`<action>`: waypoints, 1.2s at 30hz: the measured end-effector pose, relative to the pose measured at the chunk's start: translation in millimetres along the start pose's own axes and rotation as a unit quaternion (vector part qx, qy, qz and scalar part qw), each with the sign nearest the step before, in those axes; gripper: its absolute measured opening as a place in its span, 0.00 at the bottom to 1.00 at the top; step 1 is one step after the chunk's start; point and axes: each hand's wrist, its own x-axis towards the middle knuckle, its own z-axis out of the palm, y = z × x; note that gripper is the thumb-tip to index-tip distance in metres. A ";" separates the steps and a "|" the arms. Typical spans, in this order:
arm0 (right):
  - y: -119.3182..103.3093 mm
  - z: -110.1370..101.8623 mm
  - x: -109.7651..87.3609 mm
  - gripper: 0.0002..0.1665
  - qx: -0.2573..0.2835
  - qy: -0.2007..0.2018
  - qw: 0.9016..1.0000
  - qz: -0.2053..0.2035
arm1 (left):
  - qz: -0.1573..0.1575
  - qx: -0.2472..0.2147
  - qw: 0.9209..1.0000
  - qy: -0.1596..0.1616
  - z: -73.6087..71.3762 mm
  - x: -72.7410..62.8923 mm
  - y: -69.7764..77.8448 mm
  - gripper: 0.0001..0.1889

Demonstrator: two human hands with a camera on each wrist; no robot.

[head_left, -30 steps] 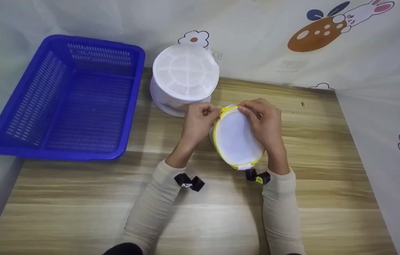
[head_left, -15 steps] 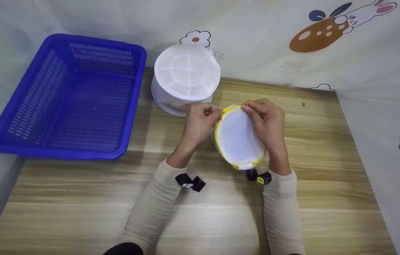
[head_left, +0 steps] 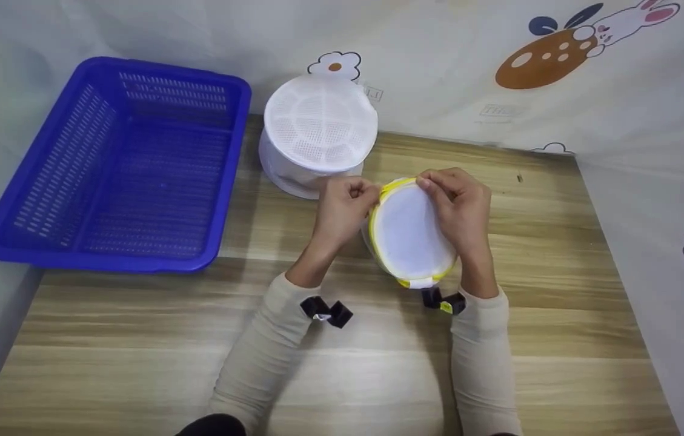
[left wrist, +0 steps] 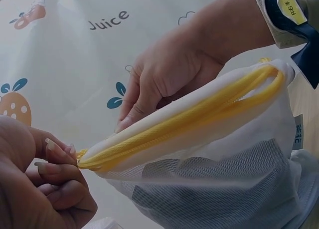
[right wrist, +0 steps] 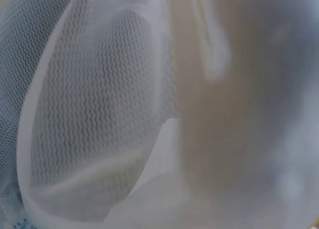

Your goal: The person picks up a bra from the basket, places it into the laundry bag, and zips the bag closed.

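Both hands hold a white mesh laundry bag [head_left: 414, 230] with a yellow zipper [left wrist: 199, 116] round its oval top. My left hand [head_left: 345, 206] pinches the zipper's end at the bag's far left corner, fingers curled; the pull itself is mostly covered. With thumb and fingers, my right hand [head_left: 460, 203] grips the far rim, a little right of the left hand. Seen in the left wrist view, the two zipper edges lie together near the left hand and part toward the other end. Blurred mesh cloth fills most of the right wrist view.
A blue plastic basket [head_left: 211, 242] stands at the left of the wooden table [head_left: 366, 375]. Behind the left hand is a white round mesh container [head_left: 320, 124]. Patterned cloth [head_left: 438, 72] covers the walls at the back and sides.
My right hand has moved slightly right along the rim, away from the left hand. The bag has shifted a little with it, while the left hand keeps its pinch almost in place.
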 end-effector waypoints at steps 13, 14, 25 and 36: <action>5.6 -3.0 -0.2 0.07 -0.029 0.015 0.999 0.023 | -0.006 -0.002 1.000 -0.004 0.6 1.2 -1.7 0.11; 5.4 -2.8 -0.1 0.07 -0.030 0.016 0.999 0.023 | -0.005 -0.002 1.000 -0.005 0.6 1.2 -1.7 0.11; 5.3 -1.9 1.2 0.06 -0.048 0.048 0.997 0.042 | -0.014 0.000 1.000 0.005 -0.8 0.9 -1.4 0.11; 4.4 -0.9 0.7 0.06 -0.057 0.053 0.996 0.040 | -0.008 0.006 1.000 0.009 -0.4 1.2 -1.7 0.11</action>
